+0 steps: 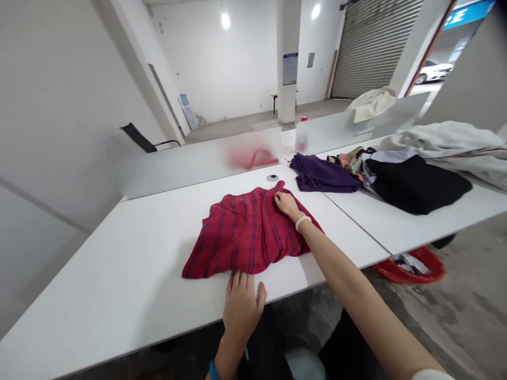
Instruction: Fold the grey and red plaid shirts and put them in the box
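Note:
A red plaid garment (241, 232) with dark blue lines lies rumpled on the white table (119, 274). My right hand (287, 205), wearing a white beaded bracelet (303, 221), is closed on the cloth near its far right corner. At the near edge of the garment rests my left hand (242, 303), a blue band (214, 370) on its wrist. Its fingers are stretched out and the thumb stands apart. The left fingertips meet the hem; whether they reach under it I cannot tell.
A folded purple cloth (325, 174), a black garment (415, 184) and white fabric (455, 140) lie to the right. A frosted divider (190, 166) runs along the back, with a cream cloth (372, 103) draped over it. A red-lined bin (433, 269) stands below the table.

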Demonstrator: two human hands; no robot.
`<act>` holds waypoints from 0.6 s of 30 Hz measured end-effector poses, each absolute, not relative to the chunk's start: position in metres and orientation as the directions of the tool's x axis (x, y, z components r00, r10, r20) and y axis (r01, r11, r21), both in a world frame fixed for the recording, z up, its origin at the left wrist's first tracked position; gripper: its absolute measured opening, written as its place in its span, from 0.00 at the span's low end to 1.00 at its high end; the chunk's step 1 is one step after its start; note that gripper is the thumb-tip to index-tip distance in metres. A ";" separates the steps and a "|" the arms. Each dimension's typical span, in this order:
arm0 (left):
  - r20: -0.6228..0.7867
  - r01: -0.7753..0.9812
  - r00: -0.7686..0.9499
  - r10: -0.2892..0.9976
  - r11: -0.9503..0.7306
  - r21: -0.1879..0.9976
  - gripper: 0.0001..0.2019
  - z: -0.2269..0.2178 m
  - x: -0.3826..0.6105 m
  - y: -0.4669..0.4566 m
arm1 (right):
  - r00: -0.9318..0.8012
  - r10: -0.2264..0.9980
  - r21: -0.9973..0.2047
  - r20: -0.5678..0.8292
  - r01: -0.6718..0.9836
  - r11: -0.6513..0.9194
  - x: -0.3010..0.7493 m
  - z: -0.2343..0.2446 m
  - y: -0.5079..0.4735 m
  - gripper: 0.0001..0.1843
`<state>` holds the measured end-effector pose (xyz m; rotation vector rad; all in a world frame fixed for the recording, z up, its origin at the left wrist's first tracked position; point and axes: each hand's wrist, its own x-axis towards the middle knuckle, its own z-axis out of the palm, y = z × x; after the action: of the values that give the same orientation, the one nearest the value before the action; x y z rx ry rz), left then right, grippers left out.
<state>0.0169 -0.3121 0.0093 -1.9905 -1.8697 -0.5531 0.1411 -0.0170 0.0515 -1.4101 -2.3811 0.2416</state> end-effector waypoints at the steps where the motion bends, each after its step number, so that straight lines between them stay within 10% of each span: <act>1: 0.500 0.998 0.042 0.865 -0.057 0.015 0.10 0.009 0.018 -0.312 | -0.408 0.878 -0.335 0.251 0.814 0.474 0.128 0.057 -0.013 0.24; 12: 0.478 0.995 -0.005 0.878 -0.044 0.091 0.11 0.008 0.020 -0.315 | -0.376 0.869 -0.486 0.320 0.723 0.492 0.075 0.065 -0.018 0.21; 18: 0.518 0.994 0.024 0.855 -0.076 0.080 0.17 0.004 0.017 -0.315 | -0.280 0.748 -0.548 0.602 0.537 0.642 0.077 0.183 -0.060 0.24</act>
<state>0.0173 -0.3146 0.0041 -2.0014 -1.8959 -0.6412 0.0768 -0.0601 0.1830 -1.0076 -1.9634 0.2971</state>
